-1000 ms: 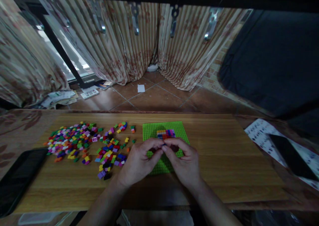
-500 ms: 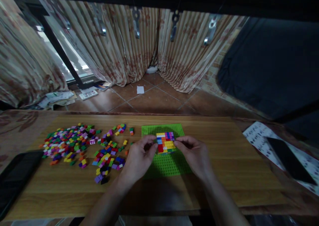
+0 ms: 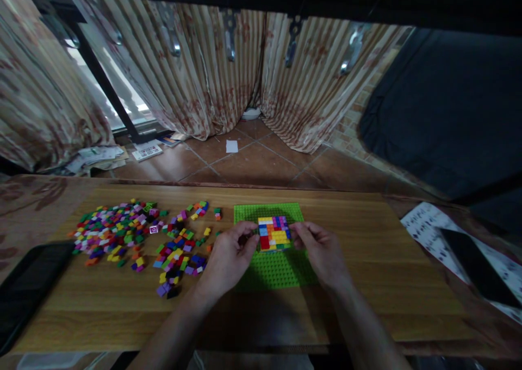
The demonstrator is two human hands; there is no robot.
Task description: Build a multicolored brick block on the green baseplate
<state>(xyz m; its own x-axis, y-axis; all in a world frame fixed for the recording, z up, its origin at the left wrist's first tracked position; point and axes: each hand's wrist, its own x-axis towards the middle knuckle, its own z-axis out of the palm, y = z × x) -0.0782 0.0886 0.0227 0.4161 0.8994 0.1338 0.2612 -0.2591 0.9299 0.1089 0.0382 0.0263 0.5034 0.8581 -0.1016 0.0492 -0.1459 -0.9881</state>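
A green studded baseplate (image 3: 281, 272) lies flat on the wooden table (image 3: 387, 283). On its far half sits a square patch of small coloured bricks (image 3: 274, 232) in yellow, red, blue and purple. My left hand (image 3: 229, 256) rests at the patch's left edge with fingers curled and pinched against it. At the patch's right edge my right hand (image 3: 320, 250) is curled the same way, fingertips touching the bricks. Whether either hand holds a loose brick is hidden.
Several loose coloured bricks (image 3: 138, 234) are scattered over the table's left part. A dark phone (image 3: 28, 288) lies at the left edge. A printed sheet (image 3: 428, 223) with a dark object (image 3: 473, 256) on it lies at the right. Curtains and tiled floor are beyond.
My hands were together over the plate's middle, covering the bricks. They have moved apart to the patch's left and right edges, so the patch now shows.
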